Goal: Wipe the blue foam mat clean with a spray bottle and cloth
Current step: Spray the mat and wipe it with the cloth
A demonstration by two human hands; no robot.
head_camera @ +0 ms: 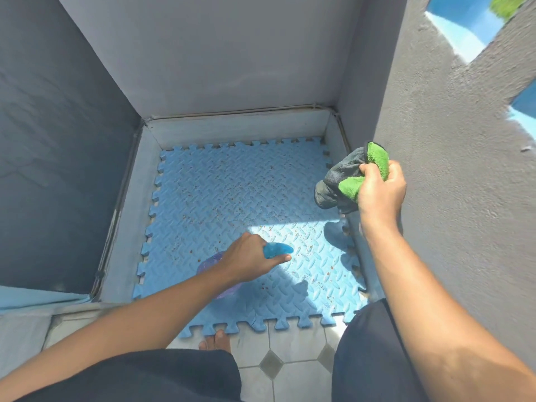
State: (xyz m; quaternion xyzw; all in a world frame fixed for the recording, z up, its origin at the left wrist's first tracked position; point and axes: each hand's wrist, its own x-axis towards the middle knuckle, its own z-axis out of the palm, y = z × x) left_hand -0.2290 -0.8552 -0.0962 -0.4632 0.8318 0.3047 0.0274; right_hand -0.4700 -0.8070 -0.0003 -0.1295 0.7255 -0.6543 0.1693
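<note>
A blue foam mat (pixel 232 198) with interlocking edges lies on the floor of a small walled corner. Brown specks dot its surface. My left hand (pixel 249 258) grips a spray bottle (pixel 277 250) with a blue head over the mat's near middle; its clear purple body shows below my wrist. My right hand (pixel 380 190) holds a bunched green and grey cloth (pixel 348 181) in the air above the mat's right edge.
Grey walls (pixel 217 53) close in the mat at the back, left and right, with a pale raised border (pixel 237 126) around it. White floor tiles (pixel 290 358) with grey diamonds lie in front. My bare foot (pixel 216 342) touches the mat's near edge.
</note>
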